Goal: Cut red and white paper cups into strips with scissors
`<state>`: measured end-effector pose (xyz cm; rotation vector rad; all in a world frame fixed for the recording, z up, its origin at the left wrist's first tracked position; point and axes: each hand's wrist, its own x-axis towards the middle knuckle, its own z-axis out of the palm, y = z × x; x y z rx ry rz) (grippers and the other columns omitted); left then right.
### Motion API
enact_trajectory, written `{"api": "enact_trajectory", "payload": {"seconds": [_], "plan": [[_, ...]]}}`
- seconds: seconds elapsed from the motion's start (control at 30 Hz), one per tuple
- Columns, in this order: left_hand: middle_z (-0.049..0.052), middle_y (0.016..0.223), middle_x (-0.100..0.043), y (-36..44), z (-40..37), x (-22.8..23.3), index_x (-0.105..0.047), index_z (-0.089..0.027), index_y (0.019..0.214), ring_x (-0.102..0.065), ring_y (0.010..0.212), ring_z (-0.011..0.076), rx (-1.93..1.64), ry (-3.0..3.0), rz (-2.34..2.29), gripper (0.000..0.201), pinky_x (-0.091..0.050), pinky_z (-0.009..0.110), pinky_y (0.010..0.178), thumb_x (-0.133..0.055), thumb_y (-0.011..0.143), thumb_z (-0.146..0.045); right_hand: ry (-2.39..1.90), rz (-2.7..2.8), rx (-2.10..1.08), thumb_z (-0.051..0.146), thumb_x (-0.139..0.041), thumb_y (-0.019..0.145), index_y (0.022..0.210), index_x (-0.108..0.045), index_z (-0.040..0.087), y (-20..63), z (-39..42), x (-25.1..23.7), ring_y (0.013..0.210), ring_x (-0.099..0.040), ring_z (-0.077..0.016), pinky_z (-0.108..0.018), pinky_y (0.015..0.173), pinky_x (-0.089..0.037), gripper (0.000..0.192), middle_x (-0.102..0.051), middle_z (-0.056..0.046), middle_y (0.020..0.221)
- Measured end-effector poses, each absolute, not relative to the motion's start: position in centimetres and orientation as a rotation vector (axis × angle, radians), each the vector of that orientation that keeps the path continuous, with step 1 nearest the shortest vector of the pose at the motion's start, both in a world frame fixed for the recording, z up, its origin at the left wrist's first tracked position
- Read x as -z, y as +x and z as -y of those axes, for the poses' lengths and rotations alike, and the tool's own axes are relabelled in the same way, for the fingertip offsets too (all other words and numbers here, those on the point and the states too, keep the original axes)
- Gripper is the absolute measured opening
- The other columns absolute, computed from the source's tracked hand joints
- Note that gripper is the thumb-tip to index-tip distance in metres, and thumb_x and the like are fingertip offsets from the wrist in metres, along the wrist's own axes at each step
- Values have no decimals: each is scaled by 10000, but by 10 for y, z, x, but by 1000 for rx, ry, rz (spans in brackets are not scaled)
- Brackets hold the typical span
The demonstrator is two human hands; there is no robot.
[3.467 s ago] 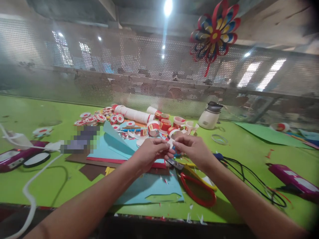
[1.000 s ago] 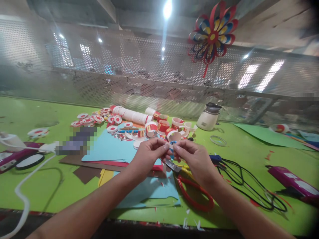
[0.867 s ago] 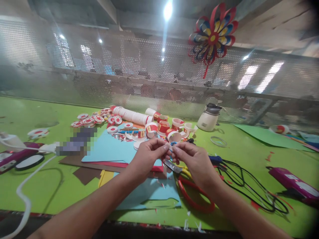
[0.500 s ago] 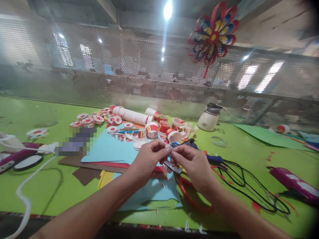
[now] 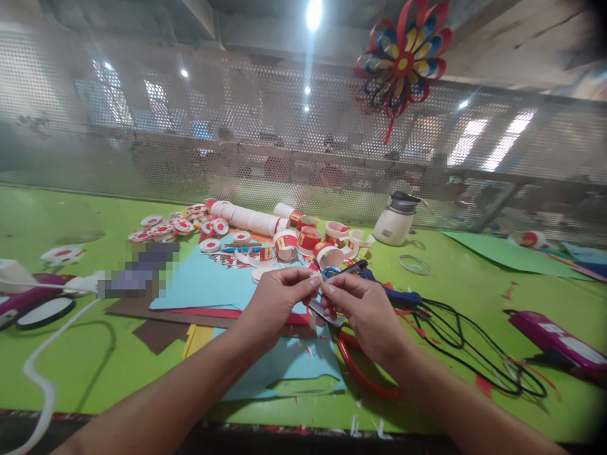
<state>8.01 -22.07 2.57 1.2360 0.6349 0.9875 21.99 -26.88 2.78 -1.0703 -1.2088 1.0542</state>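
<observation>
Over the middle of the bench my left hand (image 5: pixel 277 304) is closed in a pinch, thumb against fingertips. My right hand (image 5: pixel 367 309) pinches too, its fingertips almost touching the left ones. A tiny pale bit shows between them, too small to name. Just behind the fingertips is a small blue ring-shaped piece (image 5: pixel 331 272); whether it is held I cannot tell. Scissors with red handles (image 5: pixel 364 380) lie under my right hand, partly hidden by it. Light blue paper sheets (image 5: pixel 208 278) spread beneath and left of my hands.
Cut red-and-white paper cups (image 5: pixel 286 245), stacked white rings (image 5: pixel 249 217) and several red-and-white discs (image 5: pixel 164 230) lie behind. A blue-handled corded tool (image 5: pixel 403 298) and purple device (image 5: pixel 554 341) are right. A jug (image 5: pixel 397 218) stands behind; a paper flower (image 5: pixel 403 63) hangs above.
Both hands stay close together, with only slight finger movement. A pale bit shows more clearly between the fingertips. The whole view has shifted a little.
</observation>
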Motion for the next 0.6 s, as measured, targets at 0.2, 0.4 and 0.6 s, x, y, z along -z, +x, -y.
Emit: {"api": "enact_trajectory", "payload": {"seconds": [0.2, 0.4, 0.6], "plan": [[29, 712, -651, 79, 222, -30, -701, -129, 879, -553, 659, 121, -966, 1264, -677, 250, -430, 280, 686, -717, 691, -294, -1007, 1200, -1120, 289, -663, 755, 672, -646, 167, 223, 267, -27, 501, -534, -96, -230, 480, -413, 149, -606, 19, 574], [-22, 654, -595, 79, 222, -31, -688, -132, 883, -492, 573, 69, -1052, 1295, -666, 260, -404, 227, 592, -744, 656, -248, -1054, 1222, -1029, 288, -652, 744, 663, -631, 154, 223, 268, -31, 509, -511, -97, -234, 491, -401, 158, -598, 16, 559], [-53, 611, -532, 79, 219, -29, -623, -148, 966, -457, 537, 58, -1099, 1231, -631, 333, -361, 207, 534, -731, 659, -222, -1118, 1261, -864, 271, -635, 742, 661, -628, 161, 224, 270, -37, 517, -483, -93, -239, 506, -395, 137, -599, 19, 571]]}}
